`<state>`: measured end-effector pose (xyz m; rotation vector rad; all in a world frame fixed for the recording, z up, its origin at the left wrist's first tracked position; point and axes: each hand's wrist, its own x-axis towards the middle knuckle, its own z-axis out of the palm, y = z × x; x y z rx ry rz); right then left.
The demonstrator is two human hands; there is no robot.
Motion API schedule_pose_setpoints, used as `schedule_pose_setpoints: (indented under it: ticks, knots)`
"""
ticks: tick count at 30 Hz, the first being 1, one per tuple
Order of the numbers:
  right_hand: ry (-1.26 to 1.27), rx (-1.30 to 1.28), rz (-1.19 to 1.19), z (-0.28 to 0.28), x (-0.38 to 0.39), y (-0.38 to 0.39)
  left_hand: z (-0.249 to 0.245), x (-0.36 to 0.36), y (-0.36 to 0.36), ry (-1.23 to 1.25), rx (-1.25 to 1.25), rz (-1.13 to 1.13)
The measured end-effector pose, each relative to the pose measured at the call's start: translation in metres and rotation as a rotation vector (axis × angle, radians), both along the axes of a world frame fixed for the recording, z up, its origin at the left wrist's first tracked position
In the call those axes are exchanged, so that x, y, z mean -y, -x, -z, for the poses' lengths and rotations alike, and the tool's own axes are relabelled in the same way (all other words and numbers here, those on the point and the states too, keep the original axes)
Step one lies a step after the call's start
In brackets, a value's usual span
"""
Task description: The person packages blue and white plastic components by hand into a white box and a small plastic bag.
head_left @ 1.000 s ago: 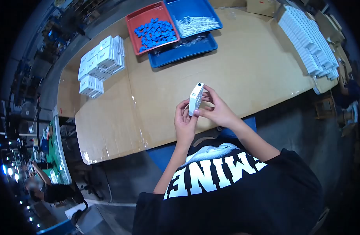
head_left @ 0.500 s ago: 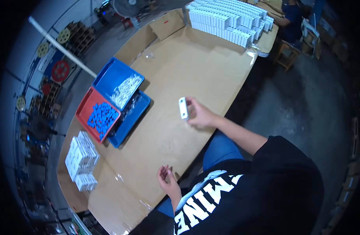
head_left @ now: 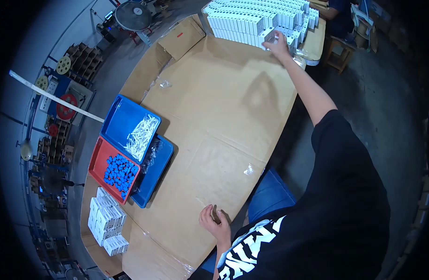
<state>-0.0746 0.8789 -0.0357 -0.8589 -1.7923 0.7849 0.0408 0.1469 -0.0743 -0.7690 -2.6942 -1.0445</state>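
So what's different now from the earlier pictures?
The right hand has carried a white box outward to the large stack and appears still to grip it. The left hand has let go and is empty above the table. The camera view turned. The red tray, blue trays and smaller stack stayed put.

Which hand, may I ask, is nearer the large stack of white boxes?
Right: the right hand is at the stack; the left hand is well away, over the near tabletop.
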Motion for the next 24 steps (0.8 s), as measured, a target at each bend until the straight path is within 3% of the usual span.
schedule_pose_setpoints:
  ticks: [2, 5, 9, 13, 24]
  knots:
    - [-0.005, 0.129, 0.153, -0.013, -0.023, 0.007, 0.0, -0.001, 0.0, 0.008, 0.016, -0.017]
    - [0.026, 0.179, 0.176, -0.024, -0.049, 0.014, 0.006, 0.0, -0.001, -0.008, 0.014, -0.037]
    - [0.141, 0.186, 0.073, -0.024, -0.078, 0.025, 0.009, 0.001, -0.004, -0.095, 0.069, -0.053]
    - [0.184, 0.207, 0.095, -0.017, -0.097, 0.038, 0.002, -0.003, -0.002, -0.029, 0.055, -0.052]
    - [-0.028, 0.12, 0.103, 0.005, -0.084, 0.065, 0.002, -0.006, -0.001, -0.026, 0.059, -0.056]
